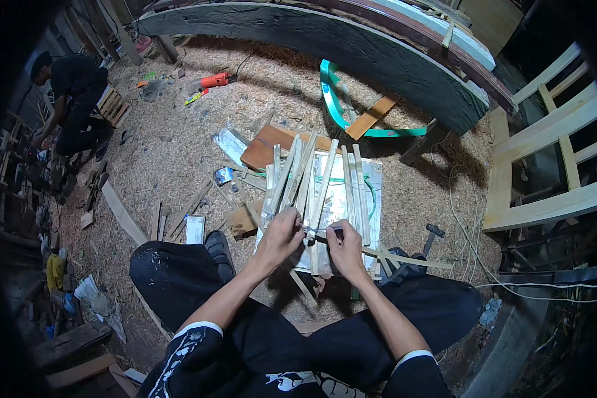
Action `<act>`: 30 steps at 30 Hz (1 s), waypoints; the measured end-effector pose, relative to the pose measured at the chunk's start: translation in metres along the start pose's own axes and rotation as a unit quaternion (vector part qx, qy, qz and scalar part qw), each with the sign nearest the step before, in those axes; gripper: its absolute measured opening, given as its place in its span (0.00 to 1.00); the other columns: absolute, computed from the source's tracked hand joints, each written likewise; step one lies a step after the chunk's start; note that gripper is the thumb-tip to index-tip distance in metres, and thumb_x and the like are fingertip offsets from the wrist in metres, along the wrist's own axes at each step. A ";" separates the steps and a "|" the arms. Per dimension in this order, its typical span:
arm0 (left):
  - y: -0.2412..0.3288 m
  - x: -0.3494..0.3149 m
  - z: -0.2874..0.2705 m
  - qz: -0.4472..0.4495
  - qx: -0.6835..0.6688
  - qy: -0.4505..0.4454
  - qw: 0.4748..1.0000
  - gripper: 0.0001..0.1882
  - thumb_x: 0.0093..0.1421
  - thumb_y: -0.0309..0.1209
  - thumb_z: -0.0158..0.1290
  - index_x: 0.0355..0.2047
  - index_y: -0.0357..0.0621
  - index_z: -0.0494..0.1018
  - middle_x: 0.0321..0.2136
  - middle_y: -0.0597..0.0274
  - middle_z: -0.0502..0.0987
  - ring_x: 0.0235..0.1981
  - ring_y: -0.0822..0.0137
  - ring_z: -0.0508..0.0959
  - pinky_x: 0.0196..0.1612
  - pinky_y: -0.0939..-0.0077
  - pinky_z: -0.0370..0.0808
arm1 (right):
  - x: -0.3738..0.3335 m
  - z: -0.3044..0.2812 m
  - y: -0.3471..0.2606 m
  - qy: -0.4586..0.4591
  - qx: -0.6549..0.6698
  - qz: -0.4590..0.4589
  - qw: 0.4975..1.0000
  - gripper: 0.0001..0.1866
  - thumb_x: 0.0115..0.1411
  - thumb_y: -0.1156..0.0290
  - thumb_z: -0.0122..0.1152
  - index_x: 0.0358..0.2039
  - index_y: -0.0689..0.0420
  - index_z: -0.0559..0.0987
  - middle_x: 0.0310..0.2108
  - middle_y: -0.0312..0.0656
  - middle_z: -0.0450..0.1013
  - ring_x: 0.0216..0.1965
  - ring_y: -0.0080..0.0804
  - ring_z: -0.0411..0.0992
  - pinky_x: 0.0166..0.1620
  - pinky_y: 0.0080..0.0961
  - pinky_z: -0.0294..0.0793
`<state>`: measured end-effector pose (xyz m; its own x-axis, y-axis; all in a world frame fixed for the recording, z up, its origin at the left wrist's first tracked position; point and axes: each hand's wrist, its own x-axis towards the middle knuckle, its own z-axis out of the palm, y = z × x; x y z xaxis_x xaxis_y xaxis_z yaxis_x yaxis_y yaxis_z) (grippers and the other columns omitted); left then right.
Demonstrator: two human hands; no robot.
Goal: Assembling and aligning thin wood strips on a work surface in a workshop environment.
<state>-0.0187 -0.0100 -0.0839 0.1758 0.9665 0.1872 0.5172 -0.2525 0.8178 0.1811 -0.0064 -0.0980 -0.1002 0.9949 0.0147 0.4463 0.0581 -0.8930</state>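
Left hand (278, 235): apparently pinching a pale piece (311, 235), at its three o'clock.
Right hand (345, 247): seemingly gripping a dark tool (339, 233).
Sticks (324, 186): twelve o'clock.
Work: probably shaping; next calls for steady pinching.

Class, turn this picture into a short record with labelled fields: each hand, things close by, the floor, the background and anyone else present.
Left hand: fingers bent, near the lower ends of wooden strips; grip unclear
Right hand: beside the left hand, fingers bent; grip unclear
Close by: brown board beyond the strips; hammer to the right
Floor: strewn with shavings
Background: red power tool, green curved band, long beam
Other person: bent low, far left
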 end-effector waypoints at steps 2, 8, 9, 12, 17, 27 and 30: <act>-0.001 0.000 -0.002 -0.021 -0.007 0.002 1.000 0.14 0.56 0.20 0.57 0.39 0.34 0.64 0.31 0.42 0.72 0.36 0.39 0.75 0.40 0.53 0.72 | 0.001 0.001 -0.004 0.005 0.007 0.001 1.000 0.07 0.65 0.75 0.61 0.35 0.66 0.76 0.31 0.57 0.77 0.35 0.52 0.78 0.41 0.39 0.76; -0.001 0.014 -0.007 -0.042 -0.064 -0.040 0.996 0.13 0.57 0.20 0.58 0.41 0.35 0.67 0.27 0.44 0.77 0.32 0.41 0.80 0.36 0.58 0.76 | 0.006 0.001 -0.006 -0.025 0.095 0.015 0.995 0.07 0.64 0.77 0.64 0.39 0.67 0.80 0.34 0.50 0.82 0.38 0.34 0.83 0.43 0.29 0.80; -0.001 0.017 -0.006 -0.039 -0.070 -0.035 0.996 0.14 0.57 0.20 0.59 0.41 0.35 0.68 0.28 0.43 0.77 0.33 0.41 0.81 0.37 0.59 0.76 | 0.007 0.001 -0.007 -0.037 0.109 0.023 0.993 0.06 0.65 0.77 0.63 0.40 0.66 0.80 0.36 0.46 0.82 0.39 0.30 0.82 0.45 0.27 0.79; -0.004 0.022 -0.005 -0.047 -0.097 -0.039 0.993 0.15 0.57 0.20 0.60 0.43 0.35 0.68 0.29 0.42 0.78 0.35 0.43 0.82 0.38 0.60 0.77 | 0.009 0.004 -0.003 -0.049 0.129 0.028 0.990 0.07 0.67 0.77 0.62 0.42 0.66 0.81 0.37 0.43 0.82 0.40 0.25 0.80 0.46 0.24 0.79; -0.005 0.022 0.001 -0.078 -0.088 -0.068 0.991 0.14 0.58 0.21 0.60 0.40 0.34 0.67 0.28 0.43 0.77 0.33 0.42 0.81 0.36 0.59 0.76 | 0.010 0.012 0.009 -0.033 0.107 0.033 0.993 0.10 0.65 0.74 0.62 0.45 0.65 0.82 0.34 0.47 0.83 0.38 0.32 0.83 0.43 0.28 0.80; -0.006 0.019 -0.001 -0.102 -0.071 -0.077 0.989 0.15 0.58 0.21 0.60 0.35 0.36 0.61 0.27 0.44 0.76 0.29 0.45 0.79 0.35 0.61 0.74 | 0.016 0.012 -0.003 -0.052 0.017 0.027 0.998 0.09 0.63 0.71 0.64 0.40 0.64 0.84 0.33 0.52 0.81 0.36 0.44 0.80 0.43 0.36 0.78; -0.007 0.018 0.000 -0.144 -0.159 -0.036 0.976 0.16 0.59 0.21 0.60 0.34 0.37 0.61 0.26 0.46 0.75 0.28 0.53 0.79 0.34 0.62 0.74 | 0.016 0.014 -0.003 -0.069 0.018 0.020 0.997 0.09 0.62 0.72 0.65 0.40 0.63 0.85 0.33 0.52 0.80 0.38 0.45 0.79 0.44 0.37 0.77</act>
<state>-0.0196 0.0088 -0.0863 0.1255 0.9865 -0.1052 0.2694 0.0682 0.9606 0.1652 0.0078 -0.1012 -0.2052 0.9754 -0.0803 0.4197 0.0136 -0.9075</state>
